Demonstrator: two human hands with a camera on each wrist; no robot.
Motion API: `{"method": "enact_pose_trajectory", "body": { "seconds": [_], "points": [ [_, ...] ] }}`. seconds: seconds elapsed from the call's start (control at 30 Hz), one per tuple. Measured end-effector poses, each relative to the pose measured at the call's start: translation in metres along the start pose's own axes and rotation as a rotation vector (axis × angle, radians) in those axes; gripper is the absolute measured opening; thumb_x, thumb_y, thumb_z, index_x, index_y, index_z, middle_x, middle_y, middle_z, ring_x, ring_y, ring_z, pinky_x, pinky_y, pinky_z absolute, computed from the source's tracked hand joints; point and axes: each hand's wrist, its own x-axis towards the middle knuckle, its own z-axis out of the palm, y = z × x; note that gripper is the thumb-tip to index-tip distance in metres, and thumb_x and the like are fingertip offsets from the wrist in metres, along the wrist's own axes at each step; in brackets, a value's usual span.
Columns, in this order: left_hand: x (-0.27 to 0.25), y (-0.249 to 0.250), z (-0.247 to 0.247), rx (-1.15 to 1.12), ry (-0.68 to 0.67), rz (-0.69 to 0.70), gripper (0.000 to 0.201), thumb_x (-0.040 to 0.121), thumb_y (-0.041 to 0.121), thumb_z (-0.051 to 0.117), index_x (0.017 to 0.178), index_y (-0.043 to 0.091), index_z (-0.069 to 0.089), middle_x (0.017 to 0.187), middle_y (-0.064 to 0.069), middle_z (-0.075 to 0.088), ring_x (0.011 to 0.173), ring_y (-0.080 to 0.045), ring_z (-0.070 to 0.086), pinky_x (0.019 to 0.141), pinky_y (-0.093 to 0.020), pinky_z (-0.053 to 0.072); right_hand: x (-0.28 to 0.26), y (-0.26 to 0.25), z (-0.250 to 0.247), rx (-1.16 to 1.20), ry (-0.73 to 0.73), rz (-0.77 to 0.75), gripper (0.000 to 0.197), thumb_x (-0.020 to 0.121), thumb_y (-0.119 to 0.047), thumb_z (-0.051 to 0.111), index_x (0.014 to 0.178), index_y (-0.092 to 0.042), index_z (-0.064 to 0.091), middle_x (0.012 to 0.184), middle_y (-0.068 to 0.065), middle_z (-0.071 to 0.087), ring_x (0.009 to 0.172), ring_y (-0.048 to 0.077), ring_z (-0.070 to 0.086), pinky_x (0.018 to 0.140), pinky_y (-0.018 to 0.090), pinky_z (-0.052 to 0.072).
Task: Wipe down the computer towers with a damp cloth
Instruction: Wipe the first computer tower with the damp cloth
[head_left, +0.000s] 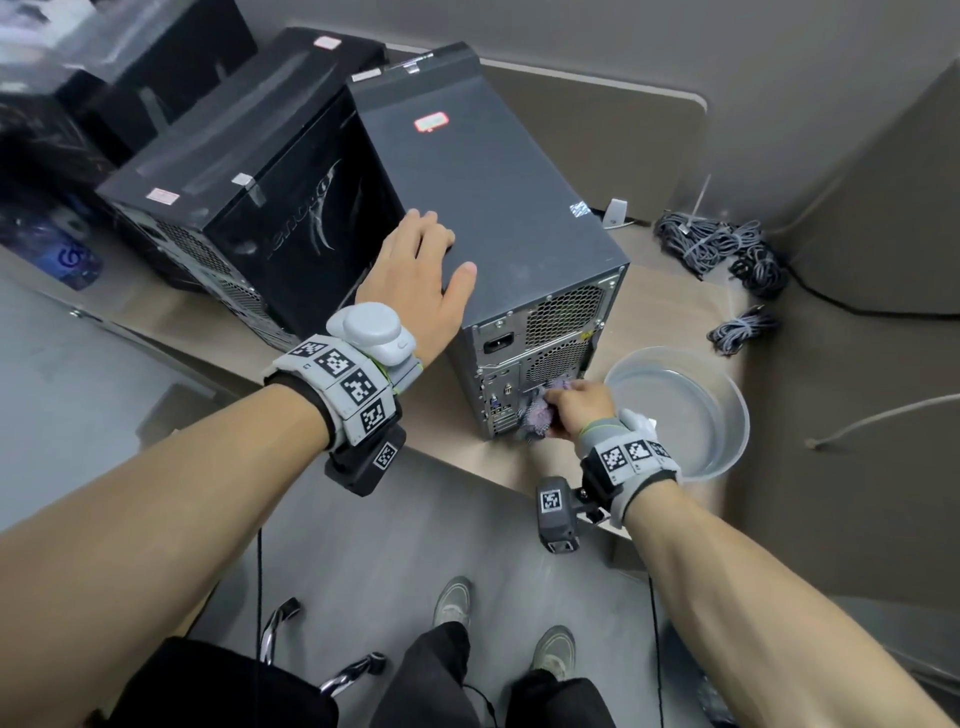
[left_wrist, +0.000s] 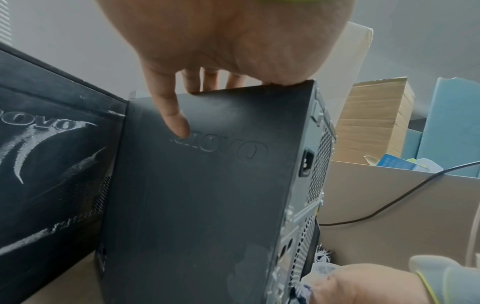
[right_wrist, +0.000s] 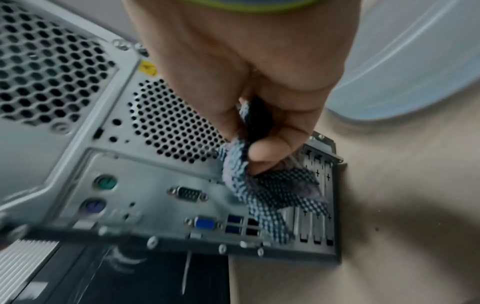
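A dark grey computer tower (head_left: 493, 208) stands upright on the desk, its metal rear panel (right_wrist: 109, 164) facing me. My left hand (head_left: 421, 270) rests on the tower's top near edge, thumb on top and fingers draped over the left side panel (left_wrist: 207, 185). My right hand (head_left: 576, 405) grips a checked purple-grey cloth (head_left: 540, 415) and holds it against the lower rear panel, beside the expansion slots. In the right wrist view the cloth (right_wrist: 265, 193) hangs from the pinching thumb and fingers. Two more black towers (head_left: 249, 171) stand to the left.
A clear plastic basin (head_left: 722, 447) with water sits on the desk right of the tower. Coiled grey cables (head_left: 717, 244) lie at the back right. A cardboard box (left_wrist: 374, 123) shows beyond the desk. My feet and a chair frame are below the desk edge.
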Motion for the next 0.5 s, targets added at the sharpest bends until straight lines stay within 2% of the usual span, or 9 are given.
{"method": "enact_pose_trajectory", "body": {
  "seconds": [0.1,0.23,0.3,0.37,0.4,0.43,0.47,0.5],
  "points": [
    [0.000,-0.001,0.000,0.009,0.009,0.010,0.041,0.095,0.033,0.046,0.119,0.002,0.055,0.137,-0.014,0.047,0.139,-0.030,0.034,0.107,-0.032,0.032,-0.008,0.015,0.003,-0.175,-0.108,-0.006,0.024,0.085,0.002,0.059,0.067,-0.012,0.051,0.063,0.009,0.055,0.051,0.023,0.056,0.037,0.029,0.051],
    [0.001,-0.003,0.000,0.012,0.000,0.032,0.043,0.094,0.035,0.044,0.119,0.001,0.055,0.137,-0.016,0.048,0.138,-0.031,0.035,0.108,-0.031,0.030,-0.009,0.040,0.001,-0.221,-0.072,0.109,0.022,0.087,0.000,0.060,0.067,-0.008,0.054,0.052,0.011,0.057,0.038,0.021,0.055,0.033,0.028,0.049],
    [0.000,-0.004,-0.001,0.006,-0.001,0.034,0.047,0.093,0.038,0.040,0.118,0.001,0.055,0.135,-0.016,0.049,0.138,-0.032,0.036,0.108,-0.031,0.031,-0.004,0.043,0.009,-0.156,-0.057,0.128,0.016,0.086,-0.002,0.063,0.072,-0.008,0.058,0.059,0.013,0.060,0.048,0.024,0.059,0.039,0.031,0.053],
    [0.000,-0.004,-0.001,-0.010,0.009,0.047,0.047,0.092,0.038,0.040,0.115,0.000,0.056,0.131,-0.017,0.051,0.137,-0.032,0.037,0.109,-0.031,0.031,0.014,0.052,0.023,-0.110,-0.027,0.117,0.018,0.082,-0.005,0.068,0.068,-0.014,0.060,0.075,0.017,0.066,0.069,0.031,0.065,0.064,0.044,0.059],
    [0.000,-0.004,-0.001,-0.015,0.013,0.051,0.046,0.092,0.037,0.040,0.115,0.000,0.056,0.130,-0.017,0.052,0.137,-0.032,0.037,0.109,-0.031,0.031,0.022,0.056,0.032,-0.103,-0.030,0.115,0.019,0.077,-0.007,0.070,0.064,-0.017,0.060,0.082,0.019,0.068,0.078,0.033,0.067,0.076,0.050,0.057],
    [0.000,-0.004,-0.001,-0.019,0.010,0.051,0.046,0.092,0.037,0.040,0.114,0.001,0.056,0.130,-0.017,0.052,0.137,-0.032,0.037,0.108,-0.031,0.032,0.028,0.063,0.044,-0.070,-0.048,0.117,0.021,0.074,-0.006,0.070,0.060,-0.017,0.059,0.083,0.020,0.069,0.080,0.034,0.066,0.080,0.052,0.056],
    [0.000,-0.005,-0.001,-0.020,0.003,0.048,0.046,0.092,0.039,0.040,0.114,0.001,0.056,0.131,-0.016,0.051,0.138,-0.031,0.036,0.108,-0.031,0.032,0.024,0.062,0.054,-0.010,-0.072,0.127,0.023,0.074,-0.002,0.068,0.059,-0.016,0.057,0.081,0.019,0.068,0.077,0.031,0.065,0.078,0.050,0.056],
    [0.000,-0.005,-0.002,-0.018,-0.001,0.043,0.047,0.092,0.040,0.039,0.115,0.002,0.056,0.132,-0.015,0.050,0.138,-0.030,0.036,0.107,-0.032,0.033,0.012,0.057,0.061,0.013,-0.123,0.148,0.025,0.078,0.002,0.065,0.061,-0.014,0.055,0.078,0.017,0.067,0.073,0.029,0.063,0.068,0.044,0.057]
  ]
}}
